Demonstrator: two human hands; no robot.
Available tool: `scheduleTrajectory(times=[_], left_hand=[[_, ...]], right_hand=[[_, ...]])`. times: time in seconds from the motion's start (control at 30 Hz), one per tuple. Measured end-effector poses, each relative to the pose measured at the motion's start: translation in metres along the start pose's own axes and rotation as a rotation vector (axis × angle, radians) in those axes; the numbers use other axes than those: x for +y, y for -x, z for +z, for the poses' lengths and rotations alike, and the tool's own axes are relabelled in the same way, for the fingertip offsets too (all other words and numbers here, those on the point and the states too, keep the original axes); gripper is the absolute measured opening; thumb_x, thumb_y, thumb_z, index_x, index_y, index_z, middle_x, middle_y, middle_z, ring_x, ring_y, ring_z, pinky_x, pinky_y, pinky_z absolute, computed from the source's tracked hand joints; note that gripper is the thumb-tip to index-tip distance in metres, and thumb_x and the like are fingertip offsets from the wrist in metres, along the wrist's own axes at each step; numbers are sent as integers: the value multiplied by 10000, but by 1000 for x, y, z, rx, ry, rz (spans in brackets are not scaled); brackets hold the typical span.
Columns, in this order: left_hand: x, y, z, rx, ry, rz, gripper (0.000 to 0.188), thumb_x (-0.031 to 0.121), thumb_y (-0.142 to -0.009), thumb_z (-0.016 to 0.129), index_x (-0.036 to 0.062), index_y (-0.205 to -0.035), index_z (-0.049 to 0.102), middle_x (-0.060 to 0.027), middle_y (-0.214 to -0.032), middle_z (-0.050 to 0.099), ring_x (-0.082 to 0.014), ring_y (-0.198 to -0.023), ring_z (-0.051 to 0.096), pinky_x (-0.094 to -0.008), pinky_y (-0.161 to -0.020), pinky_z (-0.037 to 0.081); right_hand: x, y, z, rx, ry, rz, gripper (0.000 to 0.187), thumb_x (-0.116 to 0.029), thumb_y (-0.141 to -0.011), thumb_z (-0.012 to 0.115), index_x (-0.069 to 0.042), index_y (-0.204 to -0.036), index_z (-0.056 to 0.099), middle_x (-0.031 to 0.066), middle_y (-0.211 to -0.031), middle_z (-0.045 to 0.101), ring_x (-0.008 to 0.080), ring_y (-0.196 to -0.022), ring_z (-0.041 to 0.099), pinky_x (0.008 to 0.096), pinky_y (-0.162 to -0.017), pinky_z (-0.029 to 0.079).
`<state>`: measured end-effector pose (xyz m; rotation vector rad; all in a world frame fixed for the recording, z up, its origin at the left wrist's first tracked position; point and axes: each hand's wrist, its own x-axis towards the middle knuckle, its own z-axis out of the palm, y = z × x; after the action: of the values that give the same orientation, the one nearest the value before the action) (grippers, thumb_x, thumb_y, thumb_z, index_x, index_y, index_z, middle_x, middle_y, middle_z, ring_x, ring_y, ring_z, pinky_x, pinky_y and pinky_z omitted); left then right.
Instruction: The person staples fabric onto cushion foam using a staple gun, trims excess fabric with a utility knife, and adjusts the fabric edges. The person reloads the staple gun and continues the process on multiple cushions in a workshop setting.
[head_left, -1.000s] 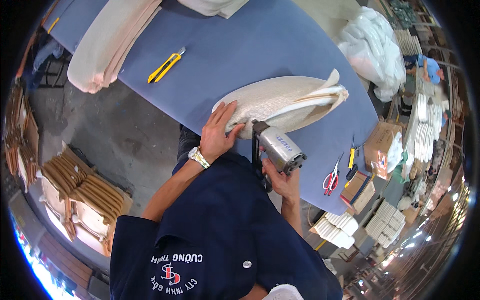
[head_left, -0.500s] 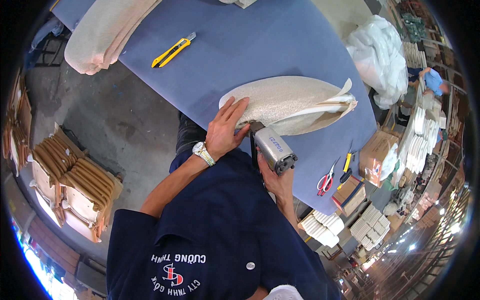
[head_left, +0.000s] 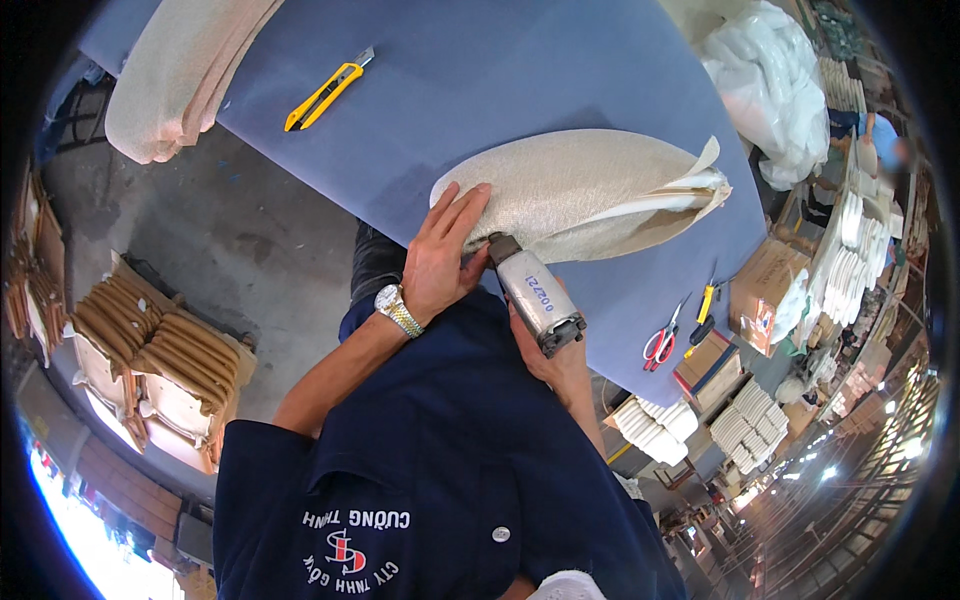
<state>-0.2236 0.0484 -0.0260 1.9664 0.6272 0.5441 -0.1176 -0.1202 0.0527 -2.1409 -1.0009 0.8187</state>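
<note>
A long oval pad covered in beige woven fabric (head_left: 570,175) lies on the blue-grey table (head_left: 480,90). At its right end the fabric gapes, showing white padding inside. My left hand (head_left: 438,262), with a watch on its wrist, grips the pad's left end, fingers laid over the top and thumb by the near edge. My right hand (head_left: 562,368) is wrapped round a silver pneumatic staple gun (head_left: 535,293), its fingers mostly hidden beneath the tool. The gun's dark nose meets the pad's near edge, close to my left thumb.
A yellow snap-off knife (head_left: 325,98) lies farther back, beside layered beige fabric pieces (head_left: 180,80). Red-handled scissors (head_left: 662,345) and a yellow-and-black tool (head_left: 706,300) sit at the right edge. Beyond are a cardboard box (head_left: 765,290), a plastic bag (head_left: 770,90) and a person (head_left: 880,140). Brown pads (head_left: 190,350) are stacked at left.
The staple gun's nose has shifted slightly left along the pad's near edge, and its body has turned a little. My left hand keeps its hold. The whole view has shifted slightly.
</note>
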Motion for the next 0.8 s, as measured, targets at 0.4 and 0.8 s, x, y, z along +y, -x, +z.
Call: scheduleTrajectory(times=[0.4, 0.8], left_hand=[[10, -9, -11, -70, 32, -12, 820, -54, -726, 720, 64, -1506, 496, -172, -1518, 526, -437, -1434, 442, -483, -1191, 387], [1, -14, -29, -110, 29, 0, 731, 102, -854, 780, 28, -1508, 462, -238, -1502, 518, -419, -1397, 491, -441, -1153, 424]], right_hand=[[-15, -10, 2, 14, -78, 94, 325, -50, -882, 724, 31, -1184, 634, 156, -1006, 712, 242, -908, 717, 324, -808, 546], [-8, -19, 14, 95, -227, 92, 431, -9, -790, 752, -2, -1204, 630, 202, -1033, 724, 363, -969, 729, 371, -845, 553]])
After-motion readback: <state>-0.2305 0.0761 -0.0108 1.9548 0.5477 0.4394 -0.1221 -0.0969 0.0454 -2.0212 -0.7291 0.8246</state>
